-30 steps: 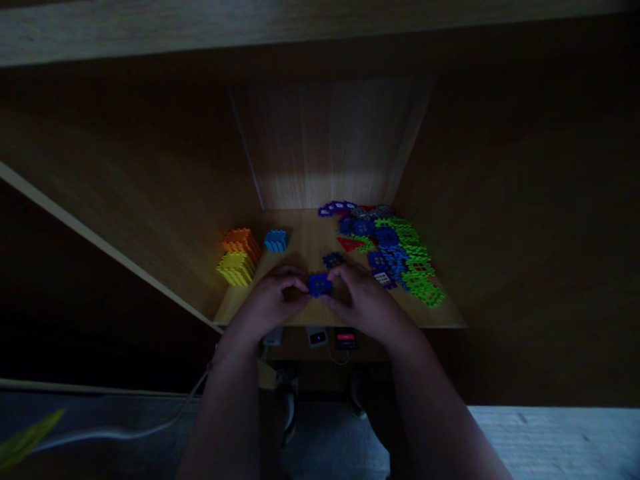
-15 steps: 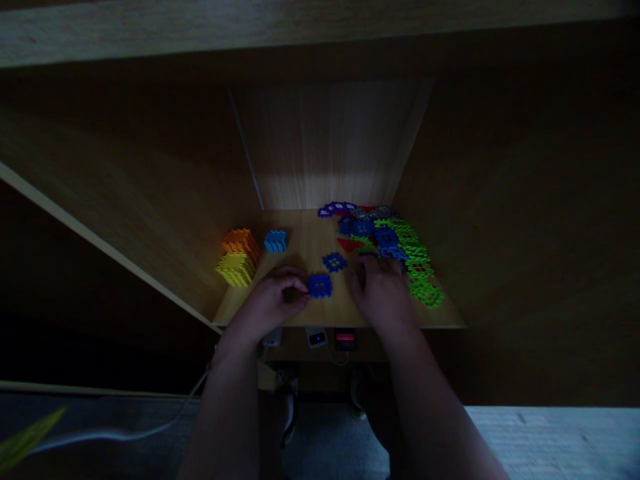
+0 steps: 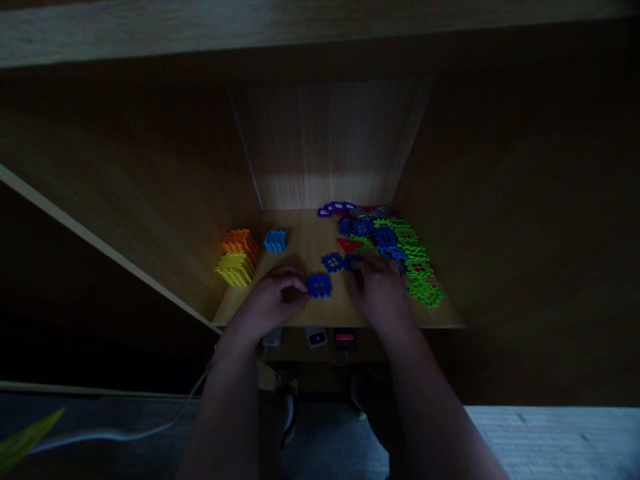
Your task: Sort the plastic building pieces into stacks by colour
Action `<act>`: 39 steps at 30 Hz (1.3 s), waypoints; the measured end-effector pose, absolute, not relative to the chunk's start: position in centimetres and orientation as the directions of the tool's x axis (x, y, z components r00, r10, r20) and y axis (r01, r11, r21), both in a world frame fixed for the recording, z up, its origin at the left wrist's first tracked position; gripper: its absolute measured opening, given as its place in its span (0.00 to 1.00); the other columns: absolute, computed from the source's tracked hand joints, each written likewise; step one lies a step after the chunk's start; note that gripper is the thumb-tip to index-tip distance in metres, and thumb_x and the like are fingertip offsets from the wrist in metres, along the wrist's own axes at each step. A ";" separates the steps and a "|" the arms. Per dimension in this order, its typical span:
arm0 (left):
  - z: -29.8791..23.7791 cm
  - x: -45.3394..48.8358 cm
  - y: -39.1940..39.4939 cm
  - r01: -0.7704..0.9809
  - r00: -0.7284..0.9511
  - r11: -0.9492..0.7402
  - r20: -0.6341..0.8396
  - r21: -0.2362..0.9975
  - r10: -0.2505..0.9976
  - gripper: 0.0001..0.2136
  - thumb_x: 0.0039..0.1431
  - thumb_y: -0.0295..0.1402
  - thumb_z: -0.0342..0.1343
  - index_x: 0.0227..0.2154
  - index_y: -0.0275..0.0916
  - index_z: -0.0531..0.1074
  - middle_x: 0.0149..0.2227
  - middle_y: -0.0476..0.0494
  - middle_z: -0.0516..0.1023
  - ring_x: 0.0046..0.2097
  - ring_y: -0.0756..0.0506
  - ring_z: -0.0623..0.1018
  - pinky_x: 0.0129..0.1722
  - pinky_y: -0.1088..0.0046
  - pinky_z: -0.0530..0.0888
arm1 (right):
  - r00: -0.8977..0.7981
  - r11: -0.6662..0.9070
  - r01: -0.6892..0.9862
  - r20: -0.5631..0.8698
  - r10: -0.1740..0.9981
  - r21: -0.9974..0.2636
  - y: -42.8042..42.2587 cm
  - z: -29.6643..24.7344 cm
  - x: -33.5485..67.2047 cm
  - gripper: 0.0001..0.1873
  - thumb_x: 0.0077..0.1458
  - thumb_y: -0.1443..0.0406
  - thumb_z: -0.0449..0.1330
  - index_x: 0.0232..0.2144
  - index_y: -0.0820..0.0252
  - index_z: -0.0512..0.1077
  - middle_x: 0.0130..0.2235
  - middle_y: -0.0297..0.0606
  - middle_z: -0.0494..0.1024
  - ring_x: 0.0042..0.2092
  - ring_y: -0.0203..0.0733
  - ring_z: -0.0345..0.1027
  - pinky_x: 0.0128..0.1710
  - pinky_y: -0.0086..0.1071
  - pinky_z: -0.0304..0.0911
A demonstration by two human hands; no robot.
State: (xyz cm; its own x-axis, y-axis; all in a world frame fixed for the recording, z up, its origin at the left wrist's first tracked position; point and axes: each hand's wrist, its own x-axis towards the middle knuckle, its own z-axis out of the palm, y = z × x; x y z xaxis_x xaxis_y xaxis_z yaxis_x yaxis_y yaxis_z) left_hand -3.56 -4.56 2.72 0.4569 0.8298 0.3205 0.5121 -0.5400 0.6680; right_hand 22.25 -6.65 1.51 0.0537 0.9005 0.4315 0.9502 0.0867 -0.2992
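Note:
My left hand (image 3: 277,293) is closed, with thumb and forefinger at the left edge of a small stack of dark blue square interlocking tiles (image 3: 319,285) on the shelf. My right hand (image 3: 379,283) is closed on another dark blue interlocking tile (image 3: 353,262), partly hidden under its fingers. Just left of that tile lies a loose blue interlocking tile (image 3: 332,262) with a windowed middle. Beyond my right hand spreads a mixed pile, with green tiles (image 3: 419,268), a red triangle piece (image 3: 350,245) and several blue tiles (image 3: 385,237).
Stacked yellow tiles (image 3: 235,269), orange tiles (image 3: 241,243) and light blue tiles (image 3: 275,241) stand at the left of the wooden shelf (image 3: 300,223). Purple tiles (image 3: 340,207) lie at the back. Side panels enclose the shelf; devices with cables (image 3: 317,338) sit below its front edge.
My right hand has drawn a dark blue tile out leftward, beside the loose blue tile. My left hand stays at the stack.

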 end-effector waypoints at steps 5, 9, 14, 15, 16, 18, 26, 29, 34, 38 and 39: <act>2.8 -3.5 -4.6 0.522 0.454 -0.537 0.317 0.663 0.833 0.03 0.61 0.28 0.66 0.36 0.43 0.82 0.51 0.44 0.83 0.54 0.43 0.83 0.57 0.63 0.77 | -0.025 0.201 0.916 0.450 0.893 -0.347 -6.3 1.0 22.7 0.12 0.67 0.62 0.61 0.47 0.54 0.83 0.53 0.45 0.82 0.58 0.57 0.69 0.60 0.50 0.61; 3.0 -3.4 -4.7 0.521 0.457 -0.536 0.314 0.664 0.832 0.03 0.60 0.28 0.66 0.35 0.43 0.82 0.50 0.44 0.83 0.53 0.42 0.83 0.56 0.63 0.78 | 0.002 0.206 0.902 0.482 0.876 -0.379 -6.2 0.7 22.8 0.12 0.65 0.62 0.63 0.49 0.56 0.80 0.55 0.47 0.81 0.59 0.60 0.69 0.63 0.53 0.60; 2.8 -3.6 -4.7 0.522 0.452 -0.531 0.311 0.668 0.836 0.03 0.61 0.29 0.66 0.36 0.43 0.82 0.52 0.44 0.83 0.54 0.42 0.83 0.57 0.62 0.77 | 0.035 0.189 0.891 0.479 0.877 -0.412 -6.0 0.6 22.9 0.13 0.65 0.63 0.63 0.51 0.58 0.77 0.51 0.49 0.83 0.56 0.61 0.71 0.62 0.54 0.61; 2.8 -3.6 -4.6 0.520 0.455 -0.533 0.312 0.667 0.834 0.02 0.61 0.29 0.66 0.36 0.43 0.82 0.52 0.44 0.83 0.54 0.42 0.82 0.57 0.62 0.77 | 0.040 0.188 0.889 0.478 0.877 -0.418 -6.0 0.6 22.9 0.13 0.65 0.63 0.63 0.51 0.58 0.77 0.51 0.49 0.83 0.56 0.61 0.71 0.61 0.54 0.62; 2.7 -3.7 -4.6 0.518 0.459 -0.537 0.313 0.666 0.832 0.02 0.61 0.29 0.67 0.36 0.43 0.82 0.51 0.44 0.83 0.54 0.42 0.82 0.57 0.62 0.77 | 0.044 0.186 0.886 0.477 0.878 -0.424 -6.0 0.5 23.0 0.14 0.65 0.63 0.63 0.51 0.58 0.76 0.51 0.49 0.83 0.56 0.61 0.71 0.61 0.53 0.62; 2.6 -3.7 -4.6 0.513 0.464 -0.543 0.317 0.665 0.827 0.02 0.62 0.29 0.66 0.36 0.43 0.82 0.50 0.44 0.83 0.53 0.43 0.83 0.56 0.63 0.77 | 0.050 0.185 0.881 0.474 0.879 -0.436 -6.0 0.5 23.1 0.15 0.64 0.63 0.64 0.52 0.58 0.75 0.50 0.49 0.83 0.55 0.61 0.72 0.60 0.53 0.63; 2.5 -3.7 -4.6 0.494 0.465 -0.540 0.317 0.681 0.827 0.02 0.62 0.28 0.66 0.36 0.42 0.82 0.51 0.43 0.83 0.53 0.43 0.82 0.56 0.64 0.77 | 0.072 0.155 0.891 0.470 0.880 -0.427 -6.0 0.4 23.3 0.17 0.63 0.61 0.66 0.53 0.57 0.73 0.49 0.49 0.83 0.53 0.61 0.72 0.57 0.52 0.65; 2.7 -3.7 -4.6 0.494 0.463 -0.539 0.317 0.682 0.827 0.02 0.61 0.29 0.66 0.35 0.42 0.82 0.51 0.42 0.83 0.53 0.42 0.82 0.56 0.63 0.77 | 0.085 0.163 0.882 0.490 0.867 -0.441 -6.1 0.5 23.4 0.16 0.62 0.62 0.66 0.51 0.56 0.72 0.48 0.48 0.83 0.52 0.61 0.71 0.56 0.52 0.66; 3.0 -3.6 -4.7 0.499 0.462 -0.539 0.317 0.679 0.828 0.02 0.61 0.29 0.66 0.35 0.43 0.82 0.51 0.42 0.83 0.53 0.42 0.83 0.56 0.63 0.77 | 0.034 0.318 0.792 0.557 0.830 -0.521 -6.4 1.3 23.5 0.14 0.65 0.60 0.65 0.51 0.54 0.71 0.52 0.47 0.81 0.56 0.60 0.72 0.58 0.51 0.68; 3.2 -3.5 -4.8 0.490 0.475 -0.545 0.316 0.680 0.821 0.02 0.62 0.29 0.65 0.36 0.43 0.82 0.49 0.43 0.83 0.52 0.42 0.83 0.55 0.63 0.77 | -0.146 0.488 0.657 0.538 0.830 -0.575 -6.8 1.6 23.1 0.16 0.65 0.60 0.67 0.52 0.52 0.69 0.53 0.45 0.81 0.58 0.55 0.74 0.60 0.50 0.71; 3.2 -3.5 -4.8 0.485 0.478 -0.549 0.319 0.681 0.818 0.02 0.62 0.29 0.65 0.36 0.43 0.82 0.49 0.43 0.83 0.51 0.43 0.83 0.55 0.63 0.78 | -0.173 0.506 0.635 0.531 0.829 -0.583 -6.9 1.6 22.9 0.17 0.65 0.60 0.68 0.52 0.52 0.69 0.53 0.45 0.81 0.58 0.55 0.74 0.60 0.49 0.71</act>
